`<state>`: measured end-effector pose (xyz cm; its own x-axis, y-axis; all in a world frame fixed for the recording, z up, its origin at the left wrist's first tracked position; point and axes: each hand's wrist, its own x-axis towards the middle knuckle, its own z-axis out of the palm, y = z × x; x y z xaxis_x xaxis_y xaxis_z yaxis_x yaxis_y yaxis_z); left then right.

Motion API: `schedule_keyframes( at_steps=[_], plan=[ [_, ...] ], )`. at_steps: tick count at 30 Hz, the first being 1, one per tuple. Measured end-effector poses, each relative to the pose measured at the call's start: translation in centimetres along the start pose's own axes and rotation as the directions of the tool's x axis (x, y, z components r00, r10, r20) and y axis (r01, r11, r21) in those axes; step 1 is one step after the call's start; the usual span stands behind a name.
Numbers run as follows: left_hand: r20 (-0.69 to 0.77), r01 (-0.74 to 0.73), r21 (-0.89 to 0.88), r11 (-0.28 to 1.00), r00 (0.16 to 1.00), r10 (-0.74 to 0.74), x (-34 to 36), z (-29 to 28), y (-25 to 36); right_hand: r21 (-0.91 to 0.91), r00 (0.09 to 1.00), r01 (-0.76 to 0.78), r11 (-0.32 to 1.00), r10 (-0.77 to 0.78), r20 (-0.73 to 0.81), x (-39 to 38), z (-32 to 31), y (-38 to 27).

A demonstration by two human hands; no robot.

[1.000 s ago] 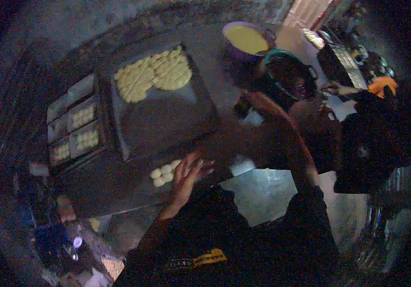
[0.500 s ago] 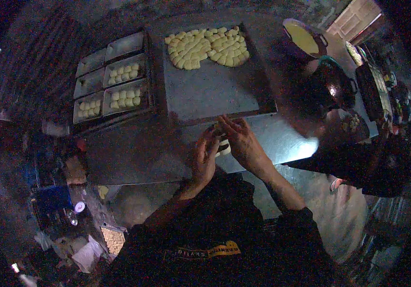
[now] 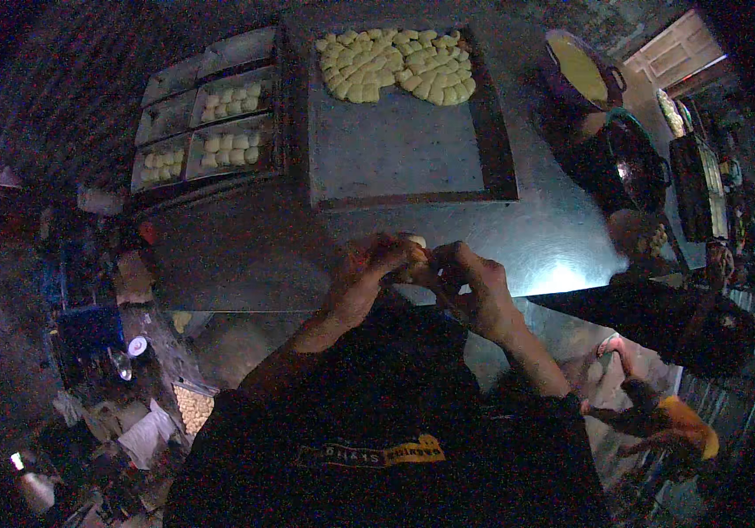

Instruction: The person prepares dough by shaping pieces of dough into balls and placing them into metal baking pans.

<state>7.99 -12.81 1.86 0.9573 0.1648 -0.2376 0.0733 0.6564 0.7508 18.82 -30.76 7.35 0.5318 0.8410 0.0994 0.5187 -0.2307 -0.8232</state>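
Note:
My left hand (image 3: 368,271) is raised over the near edge of the metal table, its fingers curled round a small piece of pale dough (image 3: 417,239). Most of the piece is hidden by the fingers. Close beside it, my right hand (image 3: 481,280) has its fingers bent and pinched together; whatever they hold is too dark to make out. Beyond my hands lies a large metal tray (image 3: 395,163). Dough balls (image 3: 364,70) are packed in two rounded clusters at its far end.
At the left stands a set of rectangular pans (image 3: 166,128), several holding rows of dough balls (image 3: 232,150). A basin of yellowish liquid (image 3: 581,70) and a dark round pan (image 3: 628,167) stand at the right. Another person (image 3: 676,427) is on the floor at the lower right.
My hands have moved apart, the right one outward to the right. The pale dough now shows at my left fingertips. The table sits higher in view, and another person has appeared lower right.

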Motion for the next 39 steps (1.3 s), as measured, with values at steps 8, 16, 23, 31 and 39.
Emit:
schedule_keyframes(
  at_steps=[8, 16, 23, 31, 39],
  plan=[
    [0.069, -0.315, 0.681, 0.661, 0.927, 0.37, 1.7, 3.0, 0.0, -0.174, 0.982, 0.113, 0.978, -0.137, -0.13, 1.0, -2.1, 3.1],
    [-0.325, 0.141, 0.086, 0.986, 0.94, -0.106, 2.7, 6.7, -3.3, -0.141, 0.999, 0.002, 0.99, 0.005, 0.05, 0.2, -5.1, 5.4],
    [-0.058, 0.126, 0.097, 0.987, 0.991, -0.121, 3.7, 6.5, -4.6, 0.087, 0.971, 0.2, 0.976, -0.209, 0.117, -0.7, -7.3, 8.6],
    [0.001, -0.038, 0.737, 0.675, 0.998, 0.056, 3.7, 6.7, -7.6, 0.089, 0.969, -0.069, 0.994, 0.045, 0.244, -1.9, -6.5, 10.0],
    [-0.394, 0.026, 0.455, 0.89, 0.902, 0.175, 2.6, -0.7, -17.1, -0.217, 0.869, 0.405, 0.888, -0.3, 0.394, -3.3, -4.6, 8.1]
  ],
)
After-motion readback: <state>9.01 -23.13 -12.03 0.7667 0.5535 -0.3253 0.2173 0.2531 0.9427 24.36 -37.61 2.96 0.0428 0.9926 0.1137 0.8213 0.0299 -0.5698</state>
